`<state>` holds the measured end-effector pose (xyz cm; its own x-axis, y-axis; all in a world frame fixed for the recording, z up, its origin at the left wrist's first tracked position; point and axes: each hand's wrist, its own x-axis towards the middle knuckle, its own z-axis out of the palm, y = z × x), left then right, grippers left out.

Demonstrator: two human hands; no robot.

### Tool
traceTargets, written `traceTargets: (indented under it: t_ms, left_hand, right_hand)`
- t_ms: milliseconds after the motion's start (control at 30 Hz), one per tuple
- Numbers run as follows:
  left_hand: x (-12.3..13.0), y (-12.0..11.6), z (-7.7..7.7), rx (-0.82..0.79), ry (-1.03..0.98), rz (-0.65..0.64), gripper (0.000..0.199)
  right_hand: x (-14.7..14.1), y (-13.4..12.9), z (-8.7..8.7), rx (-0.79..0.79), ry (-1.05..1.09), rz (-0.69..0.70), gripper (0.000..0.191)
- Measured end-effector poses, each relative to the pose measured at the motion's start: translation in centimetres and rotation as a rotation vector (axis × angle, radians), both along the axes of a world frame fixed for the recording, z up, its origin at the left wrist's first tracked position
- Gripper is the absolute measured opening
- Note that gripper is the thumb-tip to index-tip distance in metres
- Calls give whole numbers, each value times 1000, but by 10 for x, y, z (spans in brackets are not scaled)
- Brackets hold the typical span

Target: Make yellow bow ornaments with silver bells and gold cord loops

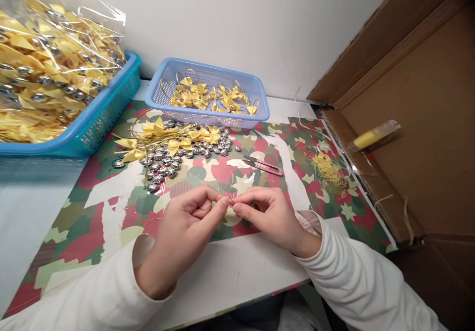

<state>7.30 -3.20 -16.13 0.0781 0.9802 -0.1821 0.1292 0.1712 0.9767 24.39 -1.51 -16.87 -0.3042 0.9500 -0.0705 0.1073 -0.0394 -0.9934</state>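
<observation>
My left hand (196, 222) and my right hand (265, 214) meet at the fingertips over the near part of the patterned sheet. Both are closed in a pinch, thumb against forefinger. A very thin strand seems to show between the tips, too small to name. Beyond my hands lies a pile of silver beads (163, 165), with yellow ribbon bows (131, 150) on gold cords on top. Pink-handled thread snips (263, 165) rest just past my right hand. A fine thread (151, 220) curves over the sheet left of my left hand.
A blue basket (206, 116) of bows on gold loops stands behind the beads. At left, a larger basket (107, 118) holds a clear bag (55, 69) of bows and beads. Yellow thread scraps (328, 167) lie right, near a cardboard wall (415, 83) with a yellow tube (374, 135).
</observation>
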Motion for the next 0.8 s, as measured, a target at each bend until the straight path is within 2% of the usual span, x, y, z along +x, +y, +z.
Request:
traceTargets:
  t_ms: [800]
  left_hand:
    - [0,0,0,-15,10,9,33]
  right_hand:
    - [0,0,0,26,-20,-13,17]
